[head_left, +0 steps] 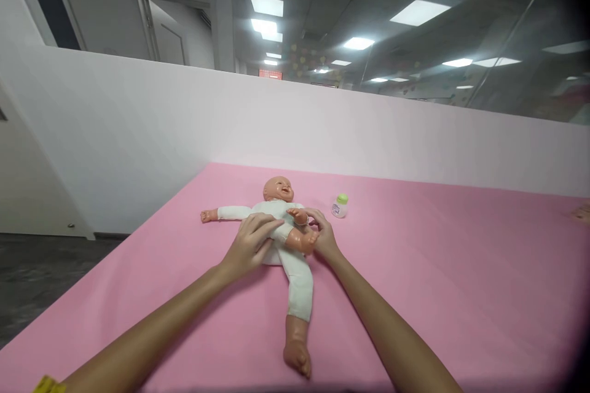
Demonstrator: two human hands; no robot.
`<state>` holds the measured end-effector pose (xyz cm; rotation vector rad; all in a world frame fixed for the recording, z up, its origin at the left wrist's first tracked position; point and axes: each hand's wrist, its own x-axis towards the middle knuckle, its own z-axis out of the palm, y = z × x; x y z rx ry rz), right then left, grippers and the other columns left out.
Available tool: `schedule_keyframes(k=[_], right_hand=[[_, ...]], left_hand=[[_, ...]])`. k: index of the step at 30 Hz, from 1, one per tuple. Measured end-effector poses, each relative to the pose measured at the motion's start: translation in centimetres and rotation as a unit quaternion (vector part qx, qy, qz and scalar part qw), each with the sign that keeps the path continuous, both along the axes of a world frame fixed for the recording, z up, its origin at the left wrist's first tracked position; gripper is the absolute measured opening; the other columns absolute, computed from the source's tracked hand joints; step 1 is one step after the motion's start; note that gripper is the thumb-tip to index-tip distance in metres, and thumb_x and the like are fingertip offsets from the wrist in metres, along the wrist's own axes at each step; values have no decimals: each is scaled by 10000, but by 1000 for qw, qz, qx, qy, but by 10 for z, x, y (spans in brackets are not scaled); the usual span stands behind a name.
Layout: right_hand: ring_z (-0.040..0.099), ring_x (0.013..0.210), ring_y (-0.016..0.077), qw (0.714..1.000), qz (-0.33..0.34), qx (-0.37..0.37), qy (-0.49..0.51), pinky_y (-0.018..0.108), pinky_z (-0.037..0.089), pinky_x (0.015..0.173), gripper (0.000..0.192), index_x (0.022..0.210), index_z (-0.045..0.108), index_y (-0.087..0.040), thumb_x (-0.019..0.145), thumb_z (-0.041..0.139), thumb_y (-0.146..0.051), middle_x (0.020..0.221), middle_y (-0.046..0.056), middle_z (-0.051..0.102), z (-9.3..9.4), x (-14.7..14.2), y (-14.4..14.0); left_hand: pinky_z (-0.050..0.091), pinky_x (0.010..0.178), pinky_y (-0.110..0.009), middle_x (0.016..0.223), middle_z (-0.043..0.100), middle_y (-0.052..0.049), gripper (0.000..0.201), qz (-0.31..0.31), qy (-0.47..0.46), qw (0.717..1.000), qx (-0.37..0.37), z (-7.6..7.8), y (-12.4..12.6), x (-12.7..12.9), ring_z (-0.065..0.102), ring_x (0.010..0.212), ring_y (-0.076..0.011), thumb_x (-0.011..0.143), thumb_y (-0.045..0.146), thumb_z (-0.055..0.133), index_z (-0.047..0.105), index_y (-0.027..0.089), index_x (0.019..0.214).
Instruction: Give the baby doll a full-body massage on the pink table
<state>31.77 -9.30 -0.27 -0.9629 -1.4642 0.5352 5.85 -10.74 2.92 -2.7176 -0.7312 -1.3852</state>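
A baby doll point(281, 209) in a white bodysuit lies on its back on a pink sheet point(415, 270), head away from me. My left hand point(251, 242) rests flat on the doll's belly and hip, fingers together. My right hand point(322, 233) holds the doll's bent leg by the foot and ankle, near the doll's hand. The doll's other leg point(299, 313) stretches straight towards me, bare foot nearest. One doll arm point(221, 214) lies out to the left.
A small bottle with a green cap point(340, 205) stands on the sheet just right of the doll's head. A white partition wall point(184, 123) runs behind the table. The sheet's left edge drops to a dark floor point(41, 276).
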Motion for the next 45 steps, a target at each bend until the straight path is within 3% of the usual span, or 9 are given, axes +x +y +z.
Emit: schedule_keyframes(k=[6,13,20,23,31,35,39,42,45], right_hand=[[650,1086,266,995,-13,-46,87,368,523,890,387,1184,724,-228,863,732,-444,1213,75,735,-10,6,12],[662,1022,240,982,-54,-63,171,356,532,868,410,1174,689,-201,861,727,-463,1133,76,738,-15,10,18],[640,1044,249,999,-36,-17,8,346,517,795,323,1163,696,-228,881,722,-385,1177,82,698,-17,1,9],[598,1189,267,996,-42,37,-75,381,514,893,294,1193,706,-273,901,685,-309,1264,78,654,-19,-3,5],[552,1257,287,989,-35,71,-123,451,510,988,338,1200,721,-300,882,631,-227,1285,89,604,-19,-4,5],[602,1166,273,997,-45,25,-59,410,519,909,272,1185,685,-267,923,637,-318,1249,82,662,-20,-8,8],[653,1066,262,997,-23,-42,60,370,542,823,353,1212,639,-230,917,667,-421,1202,86,703,-18,-8,10],[657,1092,267,993,-30,-50,99,389,551,882,381,1217,638,-214,903,674,-428,1204,90,714,-15,-7,10],[637,1162,285,994,-49,-36,89,395,563,871,400,1246,634,-215,909,662,-430,1267,110,696,-13,-9,7]], left_hand=[[404,1085,-487,1344,691,-44,497,-36,38,998,19,0,-9,-22,486,1365,-287,862,-20,433,598,257,1240],[404,1098,-510,1359,651,-61,490,-80,27,996,5,3,-18,-20,490,1348,-290,804,-43,441,592,246,1171],[452,1049,-461,1278,565,-73,493,-19,-33,999,3,1,-22,-16,527,1225,-264,890,19,542,679,317,1258],[468,1030,-450,1257,559,-76,519,11,-38,999,-20,-2,-21,-11,530,1183,-258,906,40,555,675,333,1318],[471,981,-437,1230,576,-74,554,63,-31,997,-23,-8,-20,-4,533,1136,-257,907,54,550,654,343,1368],[449,1016,-450,1260,579,-72,515,47,-15,998,-36,-5,-21,-9,522,1184,-266,866,23,538,671,300,1279],[441,1026,-459,1224,604,-68,453,13,-4,998,-66,4,-25,-12,533,1173,-273,754,17,531,659,251,1120],[450,990,-459,1139,621,-61,381,-8,-3,997,-80,7,-29,-13,552,1099,-268,695,34,522,637,235,998],[464,981,-458,1155,610,-63,382,-5,-13,997,-71,4,-31,-11,559,1091,-264,695,43,529,659,237,996]])
